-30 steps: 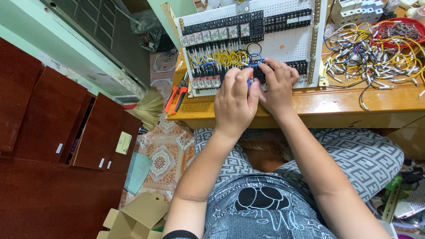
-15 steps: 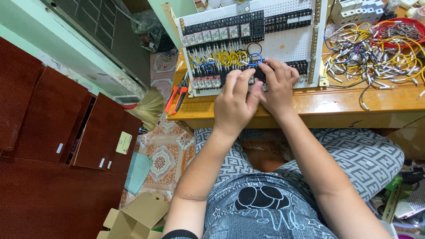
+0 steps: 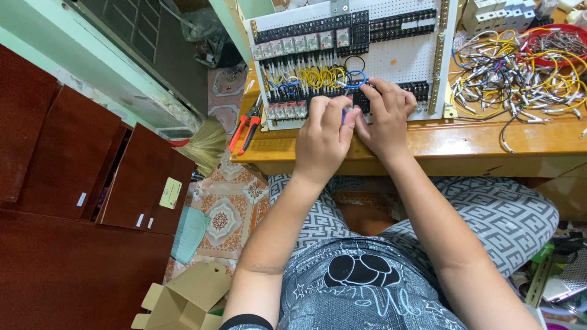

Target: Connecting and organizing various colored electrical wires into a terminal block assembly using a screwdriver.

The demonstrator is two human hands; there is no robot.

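Note:
A white perforated panel (image 3: pixel 397 61) with rows of black terminal blocks, relays and yellow and blue wire loops lies on a wooden table (image 3: pixel 428 143). Both my hands rest on its near edge, close together. My left hand (image 3: pixel 323 139) pinches a thin tool with a blue and purple tip, pointed at the terminals. My right hand (image 3: pixel 386 116) holds the end of a blue wire (image 3: pixel 356 79) against a black terminal block. What the fingertips touch is hidden.
A heap of yellow, white and black jumper wires (image 3: pixel 520 73) lies on the table at the right, by a red tray (image 3: pixel 559 36). Orange-handled pliers (image 3: pixel 246 128) sit at the table's left edge. Dark red cabinets (image 3: pixel 79 183), a broom (image 3: pixel 205 143) and a cardboard box (image 3: pixel 183 299) stand on the left.
Both hands stayed at the same terminal block. The left hand shifted slightly, and the tool's tip now shows between the two hands.

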